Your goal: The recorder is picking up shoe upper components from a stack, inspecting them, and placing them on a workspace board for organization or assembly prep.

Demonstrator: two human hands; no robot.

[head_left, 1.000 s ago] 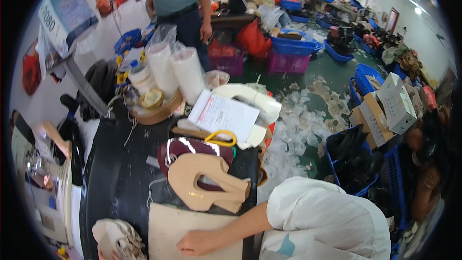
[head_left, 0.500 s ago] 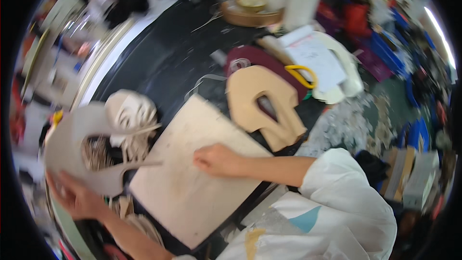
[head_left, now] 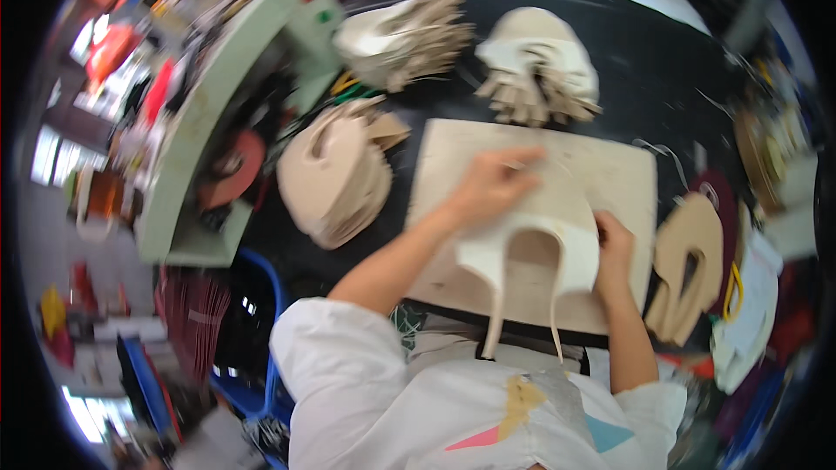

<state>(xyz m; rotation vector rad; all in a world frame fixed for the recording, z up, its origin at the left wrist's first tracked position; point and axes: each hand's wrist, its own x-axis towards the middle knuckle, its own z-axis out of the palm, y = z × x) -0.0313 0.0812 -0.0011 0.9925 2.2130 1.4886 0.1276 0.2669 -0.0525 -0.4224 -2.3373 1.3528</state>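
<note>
A cream, U-shaped cut-out piece (head_left: 575, 248) is held over a beige square board (head_left: 440, 157), its two narrow strips pointing toward me. My left hand (head_left: 496, 183), slightly blurred, lies over the far left part of the piece with bent fingers closed at it. At the piece's right edge my right hand (head_left: 614, 239) grips it, some fingers hidden behind it. Beyond the board rests a cream rounded piece with a fringed edge (head_left: 544, 48). A stack of beige cut-out pieces (head_left: 331, 178) lies left of the board.
Another fringed bundle (head_left: 396, 39) lies at the far left of the black table (head_left: 636, 57). A pale green metal housing (head_left: 187, 135) and a blue-rimmed bin (head_left: 270, 331) stand left. Tan (head_left: 688, 252) and maroon cut-outs (head_left: 718, 196), with papers (head_left: 753, 287), lie right.
The view has swung left. The U-shaped piece has come from left of the board to above it, its strips now toward me. My right hand has gone from a fist on the board to the piece.
</note>
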